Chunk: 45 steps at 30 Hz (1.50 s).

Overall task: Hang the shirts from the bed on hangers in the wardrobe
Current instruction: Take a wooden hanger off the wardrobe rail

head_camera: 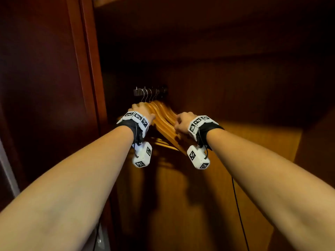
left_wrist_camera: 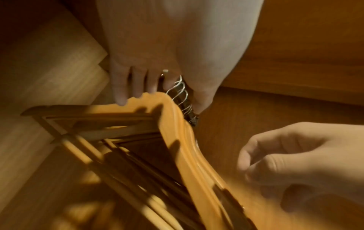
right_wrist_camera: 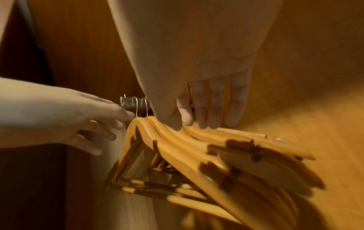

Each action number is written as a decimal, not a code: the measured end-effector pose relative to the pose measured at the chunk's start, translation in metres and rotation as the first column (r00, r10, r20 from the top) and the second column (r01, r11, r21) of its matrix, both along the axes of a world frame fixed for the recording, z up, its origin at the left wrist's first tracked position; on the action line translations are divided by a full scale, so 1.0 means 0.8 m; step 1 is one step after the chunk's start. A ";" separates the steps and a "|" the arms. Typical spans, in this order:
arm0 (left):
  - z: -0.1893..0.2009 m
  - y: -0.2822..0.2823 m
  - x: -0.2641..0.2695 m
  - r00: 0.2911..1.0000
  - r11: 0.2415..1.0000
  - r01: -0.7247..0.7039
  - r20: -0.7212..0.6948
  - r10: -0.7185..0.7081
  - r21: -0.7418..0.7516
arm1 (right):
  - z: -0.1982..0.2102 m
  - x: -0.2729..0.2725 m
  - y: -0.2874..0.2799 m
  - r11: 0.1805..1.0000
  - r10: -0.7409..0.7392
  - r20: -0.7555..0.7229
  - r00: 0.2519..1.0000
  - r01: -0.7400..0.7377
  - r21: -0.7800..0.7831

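Several wooden hangers hang bunched on a short metal rail inside the wardrobe, their wire hooks close together. My left hand reaches the nearest hanger's top. Its fingers lie fairly straight over the hanger's neck, with the thumb beside the hooks. My right hand rests its fingertips on the right shoulders of the hangers. Neither hand plainly grips a hanger. No shirt is in view.
The dark wardrobe frame and door stand close on the left. The lit wooden back panel is behind and to the right of the hangers. A thin black cable hangs from my right wrist.
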<state>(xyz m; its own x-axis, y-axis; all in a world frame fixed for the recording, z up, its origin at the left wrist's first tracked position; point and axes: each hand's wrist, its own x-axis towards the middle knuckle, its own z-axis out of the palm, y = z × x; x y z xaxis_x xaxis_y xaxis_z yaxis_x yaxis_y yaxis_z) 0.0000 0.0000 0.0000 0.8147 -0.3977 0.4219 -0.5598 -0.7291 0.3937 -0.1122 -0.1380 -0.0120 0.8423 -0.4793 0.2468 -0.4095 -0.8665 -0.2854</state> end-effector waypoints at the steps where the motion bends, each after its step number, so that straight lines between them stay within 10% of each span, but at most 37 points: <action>1: -0.002 -0.003 0.003 0.998 0.999 -0.043 -0.046 0.042 -0.018 | -0.002 0.007 -0.001 1.000 0.005 -0.013 1.000 -0.005 0.008; 24: -0.008 -0.027 0.094 0.982 0.998 -0.063 -0.181 0.056 -0.029 | -0.010 0.128 0.021 0.971 0.040 -0.188 0.981 -0.083 -0.226; 37: -0.011 -0.017 0.085 0.969 0.997 -0.076 -0.239 0.070 -0.016 | -0.028 0.127 0.029 0.935 0.076 -0.095 0.993 -0.038 0.353; 45: -0.001 -0.006 0.066 0.967 0.990 -0.086 -0.247 0.057 -0.108 | -0.020 0.111 0.026 0.929 0.025 0.016 1.000 -0.029 0.369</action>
